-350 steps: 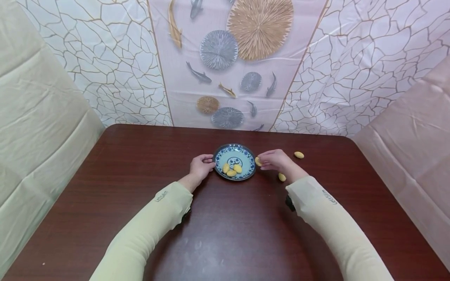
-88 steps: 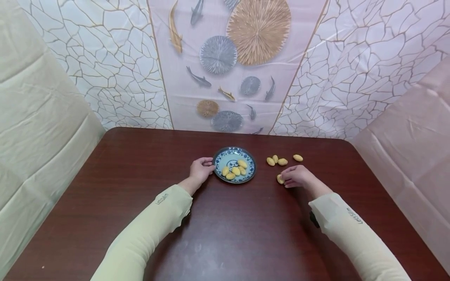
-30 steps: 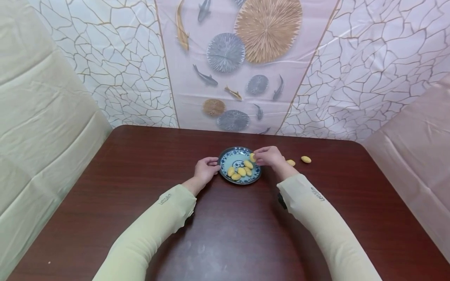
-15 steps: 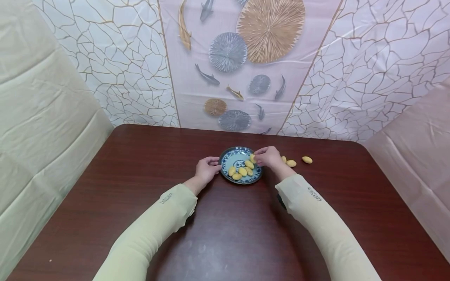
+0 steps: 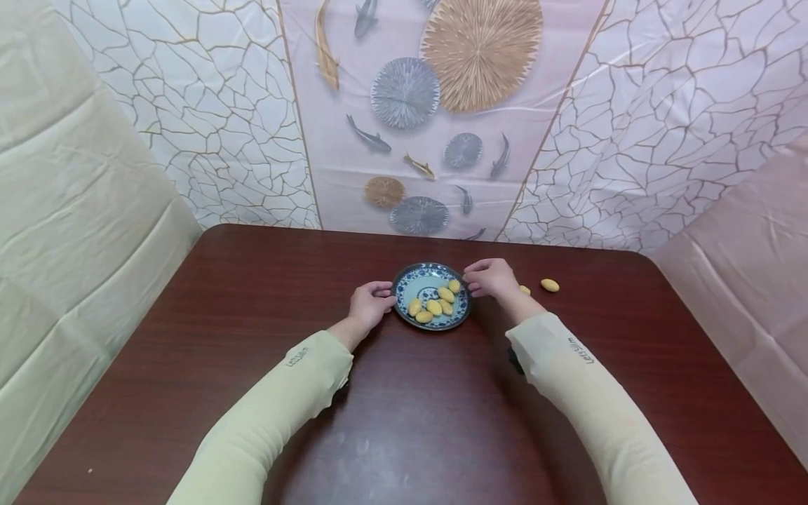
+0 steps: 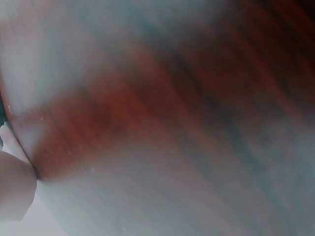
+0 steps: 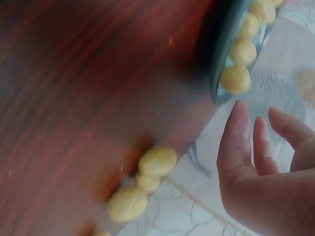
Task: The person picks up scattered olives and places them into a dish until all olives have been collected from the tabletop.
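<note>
A round plate (image 5: 413,279) with a blue floral border stands toward the back of the table. Several small yellow egg-shaped pieces (image 5: 433,307) lie in it, mostly toward its front and right. My left hand (image 5: 369,306) holds the plate's left rim between fingers and thumb; only part of that hand enters the left wrist view, at the edge. Just off the right rim is my right hand (image 5: 492,279). In the right wrist view its fingers (image 7: 235,135) are spread apart and hold nothing, close to the nearest yellow piece (image 7: 236,79) in the plate.
More yellow pieces (image 7: 128,203) lie on the dark wooden table (image 5: 404,414) right of the plate, some hidden behind my right hand in the head view. One loose piece (image 5: 550,285) lies farther right. A patterned cloth (image 5: 353,189) hangs behind the table.
Over the longer span, more yellow pieces have come into the plate. Half a second ago my right hand pinched one at its right side; now that piece lies released and the hand has drawn back right.
</note>
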`<state>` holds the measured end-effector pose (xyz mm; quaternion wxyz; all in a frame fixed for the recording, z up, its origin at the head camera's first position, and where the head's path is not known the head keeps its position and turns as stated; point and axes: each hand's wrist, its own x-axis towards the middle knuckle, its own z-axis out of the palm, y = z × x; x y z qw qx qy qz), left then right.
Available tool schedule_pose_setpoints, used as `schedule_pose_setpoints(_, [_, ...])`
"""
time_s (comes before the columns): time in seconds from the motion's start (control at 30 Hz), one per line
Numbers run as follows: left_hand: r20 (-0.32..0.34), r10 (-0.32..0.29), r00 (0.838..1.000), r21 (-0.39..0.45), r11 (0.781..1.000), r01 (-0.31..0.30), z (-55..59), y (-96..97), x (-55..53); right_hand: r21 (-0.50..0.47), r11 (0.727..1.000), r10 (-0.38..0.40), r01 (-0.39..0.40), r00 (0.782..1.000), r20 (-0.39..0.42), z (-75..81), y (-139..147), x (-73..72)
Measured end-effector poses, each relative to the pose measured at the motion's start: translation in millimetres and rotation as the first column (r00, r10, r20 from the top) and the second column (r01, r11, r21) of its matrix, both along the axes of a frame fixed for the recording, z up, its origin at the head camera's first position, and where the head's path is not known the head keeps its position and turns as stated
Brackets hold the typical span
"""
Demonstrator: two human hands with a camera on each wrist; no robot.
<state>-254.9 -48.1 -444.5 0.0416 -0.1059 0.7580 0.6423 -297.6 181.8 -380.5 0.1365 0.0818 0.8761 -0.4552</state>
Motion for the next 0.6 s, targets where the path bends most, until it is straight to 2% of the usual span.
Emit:
schedule_pose_setpoints(0.17, [0.006, -0.005, 1.000, -0.004, 1.000, 0.005, 0.2, -0.2, 0.1, -0.077, 0.996, -0.054, 0.055, 0.998, 0.008, 12.3, 24.0, 3.5])
schedule_pose_setpoints(0.3, [0.005, -0.006, 1.000, -0.004, 1.000, 0.006, 0.0, -0.5, -0.2, -0.126, 0.990, -0.061, 0.062, 0.998, 0.016, 18.0, 47.1, 5.4])
schedule_pose_setpoints(0.43, [0.002, -0.005, 1.000, -0.008, 1.000, 0.005, 0.4, -0.5, -0.1, -0.136, 0.989, -0.061, 0.062, 0.998, 0.007, 18.7, 64.3, 9.1])
schedule_pose_setpoints(0.6, [-0.001, -0.003, 1.000, -0.016, 1.000, 0.003, 0.3, -0.3, -0.2, -0.119, 0.987, -0.103, 0.105, 0.994, 0.020, 15.1, 76.1, 12.1])
